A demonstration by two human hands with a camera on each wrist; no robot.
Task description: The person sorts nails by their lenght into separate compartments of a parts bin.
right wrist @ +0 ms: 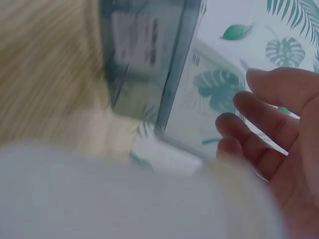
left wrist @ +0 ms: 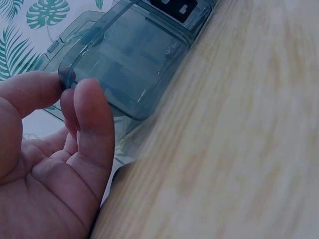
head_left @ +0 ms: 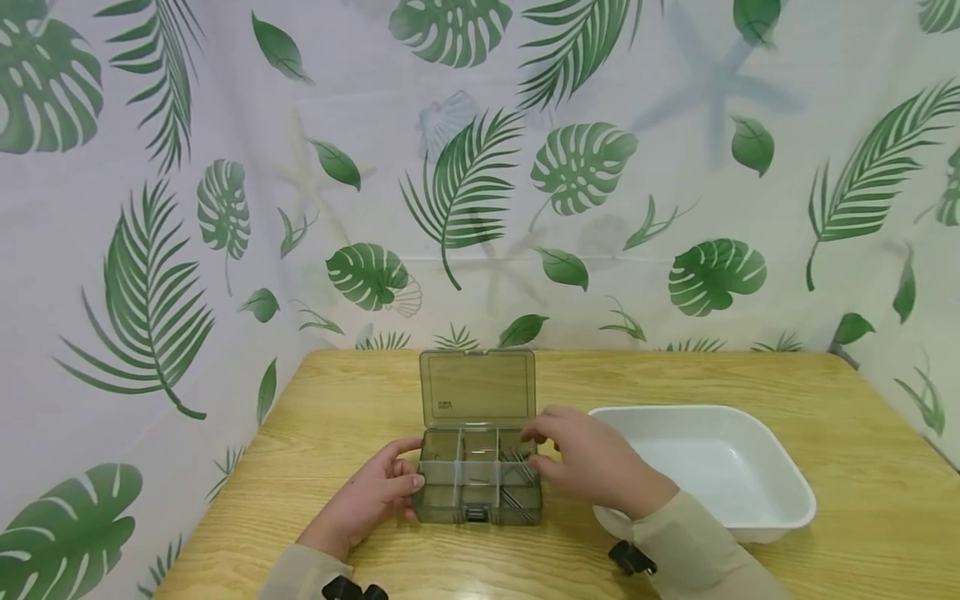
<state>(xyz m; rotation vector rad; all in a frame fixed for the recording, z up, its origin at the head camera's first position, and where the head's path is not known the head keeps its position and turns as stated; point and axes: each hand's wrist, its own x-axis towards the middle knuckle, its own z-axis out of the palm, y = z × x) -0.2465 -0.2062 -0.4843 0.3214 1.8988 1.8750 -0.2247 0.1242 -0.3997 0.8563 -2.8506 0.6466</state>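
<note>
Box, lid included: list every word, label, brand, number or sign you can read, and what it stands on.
Nothing is legible.
Lid: small dark marking, too small to read.
Box, side: pale patch, perhaps a label, too blurred to read.

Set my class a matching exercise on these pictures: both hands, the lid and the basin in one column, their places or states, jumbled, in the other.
Column one
1. Left hand
2. Right hand
3. Lid
4. Basin

Column two
A. Raised open behind the compartments of the box
B. White, on the table to the right of the box
C. At the box's right-hand compartments
D. At the box's left edge

Right pairs: 1-D, 2-C, 3-A, 4-B
</note>
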